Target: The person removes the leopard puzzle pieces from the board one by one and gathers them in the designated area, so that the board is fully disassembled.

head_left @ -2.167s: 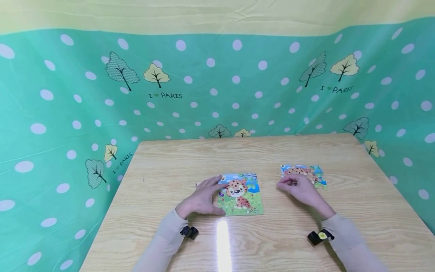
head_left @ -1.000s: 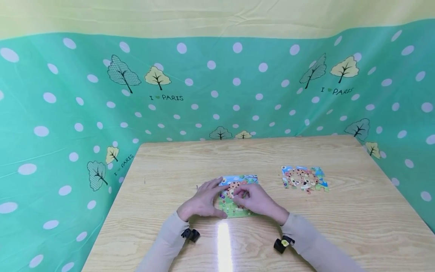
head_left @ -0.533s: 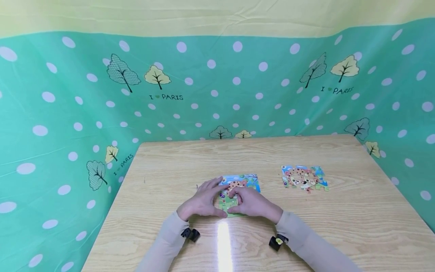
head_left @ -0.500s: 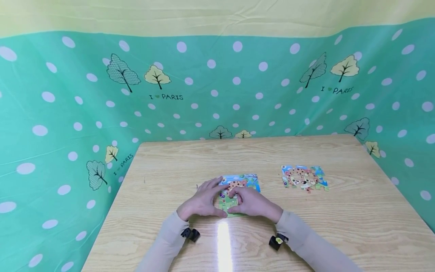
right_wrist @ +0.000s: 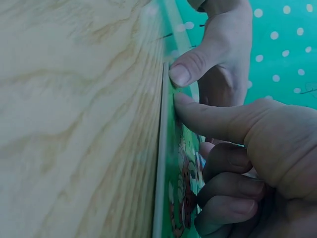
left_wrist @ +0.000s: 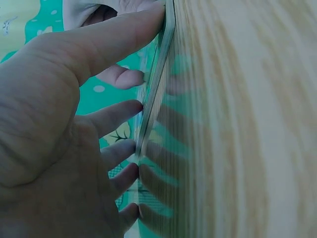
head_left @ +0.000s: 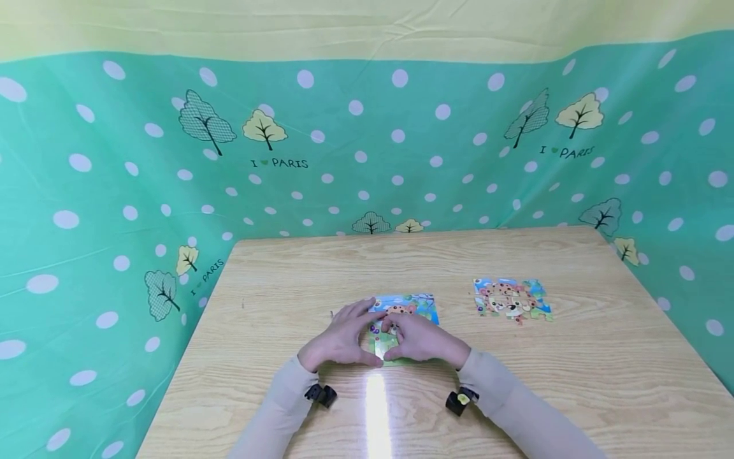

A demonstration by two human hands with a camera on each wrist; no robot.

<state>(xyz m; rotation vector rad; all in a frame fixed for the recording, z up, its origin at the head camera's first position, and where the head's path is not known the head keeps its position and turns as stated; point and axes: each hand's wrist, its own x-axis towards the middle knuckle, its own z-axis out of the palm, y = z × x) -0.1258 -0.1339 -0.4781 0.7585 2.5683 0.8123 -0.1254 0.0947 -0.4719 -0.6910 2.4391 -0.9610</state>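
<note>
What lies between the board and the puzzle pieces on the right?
In the head view, only bare table shows between board and puzzle pieces.

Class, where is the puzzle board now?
In the head view, the puzzle board lies on the table left of the puzzle pieces, the left hand at its left edge and the right hand over it.
</note>
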